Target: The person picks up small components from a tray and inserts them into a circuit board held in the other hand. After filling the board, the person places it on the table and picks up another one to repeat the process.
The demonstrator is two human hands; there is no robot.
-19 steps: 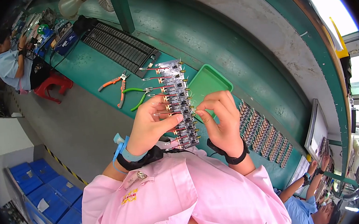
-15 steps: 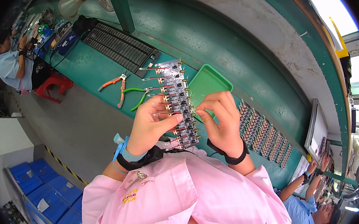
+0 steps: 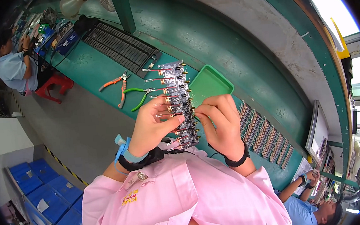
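Note:
My left hand (image 3: 150,126) is closed around the left side of a long strip of circuit boards (image 3: 179,87), its thumb lying across the front. The strip stands nearly upright before my chest. Red-wired clear parts stick out from its left edge, and brass-coloured pins line its right edge. My right hand (image 3: 220,124) pinches at that right edge, about halfway down; what its fingertips hold is too small to make out. A blue band circles my left wrist. Just behind the strip sits a shallow green tray (image 3: 211,84) with thin wire bits in it.
Green-handled pliers (image 3: 138,98) and orange-handled cutters (image 3: 120,87) lie left of the strip. Beyond them is a black slotted rack (image 3: 118,47). Rows of small assembled parts (image 3: 264,136) cover the bench at right. Co-workers sit at far left and lower right. Blue bins (image 3: 52,196) stand lower left.
My right fingertips have moved slightly left, closer against the strip's edge. The strip has shifted very slightly in my left hand's grip. The co-worker at lower right has moved their hands.

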